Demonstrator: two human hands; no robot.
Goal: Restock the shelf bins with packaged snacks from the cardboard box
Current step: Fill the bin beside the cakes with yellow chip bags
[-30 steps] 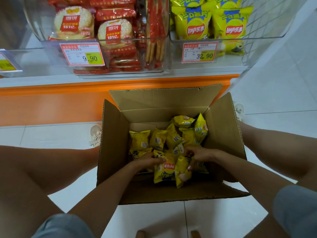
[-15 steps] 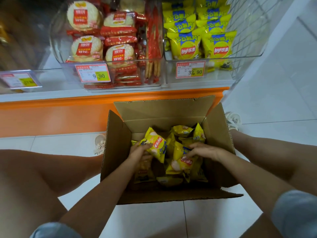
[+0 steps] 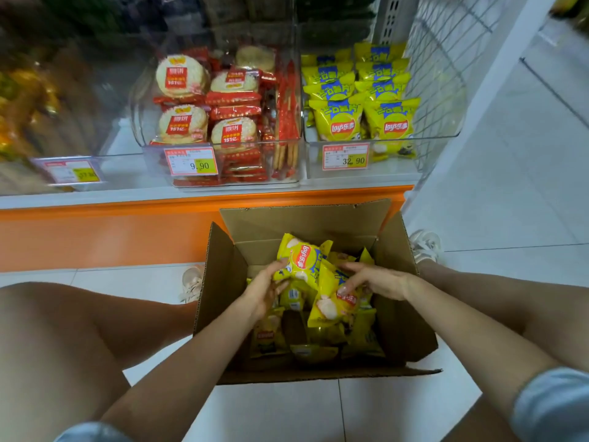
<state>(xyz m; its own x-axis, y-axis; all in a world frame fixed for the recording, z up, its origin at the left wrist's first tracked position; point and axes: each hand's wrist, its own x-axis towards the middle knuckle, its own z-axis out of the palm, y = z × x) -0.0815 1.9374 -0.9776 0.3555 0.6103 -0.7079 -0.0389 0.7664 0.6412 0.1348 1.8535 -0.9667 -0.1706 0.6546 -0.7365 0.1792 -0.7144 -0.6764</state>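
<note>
An open cardboard box (image 3: 223, 282) stands on the floor between my knees, holding several yellow chip bags. My left hand (image 3: 263, 290) grips a yellow chip bag (image 3: 299, 261) lifted above the box's middle. My right hand (image 3: 374, 280) grips a second yellow chip bag (image 3: 334, 306) just to its right, tilted downward. On the shelf above, the right clear bin (image 3: 382, 161) holds several yellow chip bags (image 3: 338, 122) standing in rows.
A middle clear bin (image 3: 236, 183) holds red rice-cracker packs (image 3: 181, 78), with price tags on the bin fronts. The orange shelf base (image 3: 111, 231) runs behind the box. A wire panel (image 3: 443, 59) closes the shelf's right end. White floor tiles surround me; my shoes flank the box.
Both hands have risen out of the box pile, each lifting a yellow chip bag. My view has tilted up toward the shelf bins.
</note>
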